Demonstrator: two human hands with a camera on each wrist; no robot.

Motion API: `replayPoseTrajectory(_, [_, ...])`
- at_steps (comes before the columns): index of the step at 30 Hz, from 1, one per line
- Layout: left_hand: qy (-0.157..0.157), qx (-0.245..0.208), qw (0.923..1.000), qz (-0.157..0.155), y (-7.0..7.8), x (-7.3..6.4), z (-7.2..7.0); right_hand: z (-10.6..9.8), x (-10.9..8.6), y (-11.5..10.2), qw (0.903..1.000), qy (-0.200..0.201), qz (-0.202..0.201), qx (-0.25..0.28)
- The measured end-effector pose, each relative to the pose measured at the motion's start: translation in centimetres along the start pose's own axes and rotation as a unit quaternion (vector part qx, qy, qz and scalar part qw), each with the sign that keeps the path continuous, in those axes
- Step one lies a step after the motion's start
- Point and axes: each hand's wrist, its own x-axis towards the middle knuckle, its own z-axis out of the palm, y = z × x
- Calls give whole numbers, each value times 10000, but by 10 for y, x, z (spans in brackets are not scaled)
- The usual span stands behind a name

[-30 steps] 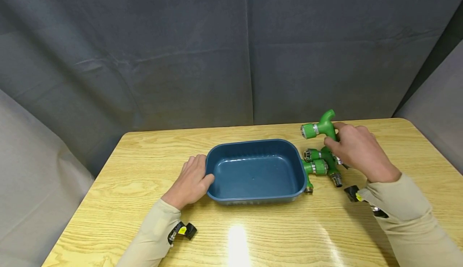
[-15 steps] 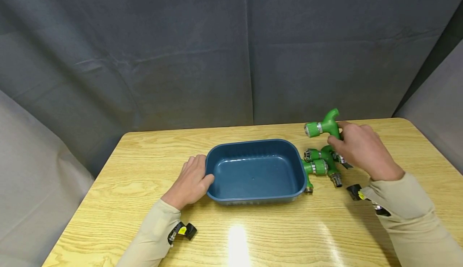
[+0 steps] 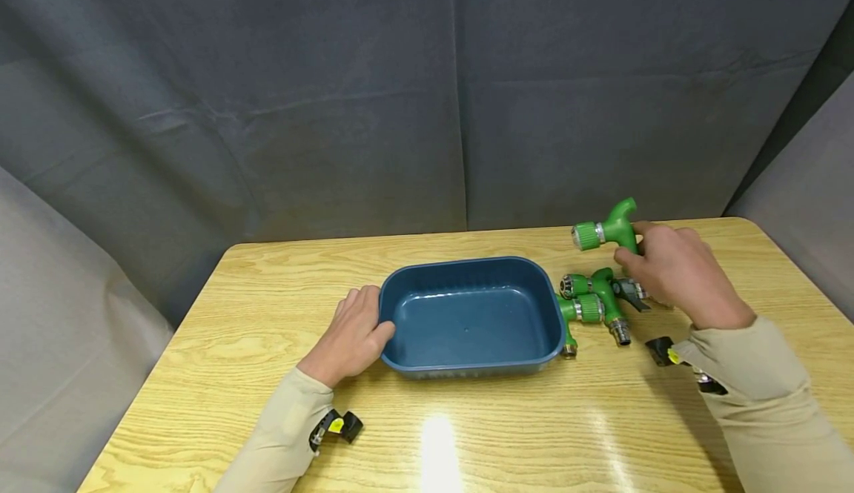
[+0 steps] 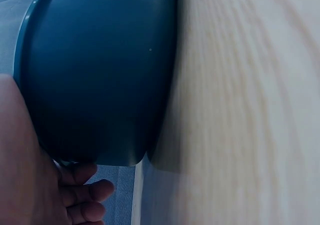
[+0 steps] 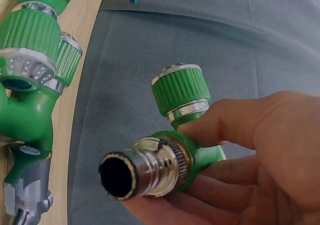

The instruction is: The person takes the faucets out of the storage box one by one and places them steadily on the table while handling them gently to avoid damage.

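My left hand (image 3: pixel 350 336) grips the left end of a dark blue plastic basin (image 3: pixel 467 328), the thumb over the rim and the fingers outside. The basin holds nothing. My right hand (image 3: pixel 687 274) holds a green hose nozzle (image 3: pixel 620 235) up near the table's back edge. In the right wrist view its ribbed green collar (image 5: pixel 181 91) points away and its chrome hose connector (image 5: pixel 157 170) faces the camera, with thumb and fingers around the body. Below it on the table lie more green nozzles (image 3: pixel 600 294), one (image 3: pixel 582 309) partly hidden by the basin's right end.
The wooden table (image 3: pixel 280 278) has rounded back corners. A dark grey curtain (image 3: pixel 347 144) hangs behind it, with pale cloth (image 3: pixel 60 345) at the left side. Each wrist carries a small black camera (image 3: pixel 660 351).
My right hand has moved slightly right and up with the nozzle, uncovering more of the ones lying on the table. The left hand and basin stay where they were.
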Motion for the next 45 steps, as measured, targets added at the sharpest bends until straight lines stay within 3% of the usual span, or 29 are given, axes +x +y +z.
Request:
replayPoseTrajectory(25, [4, -2, 10000, -21, 0, 0, 0, -2, 6, 22, 9997, 0, 220, -97])
replayPoseTrajectory(45, [-61, -8, 10000, -56, 1, -1, -2, -2, 9, 39, 9981, -287, 546, -18])
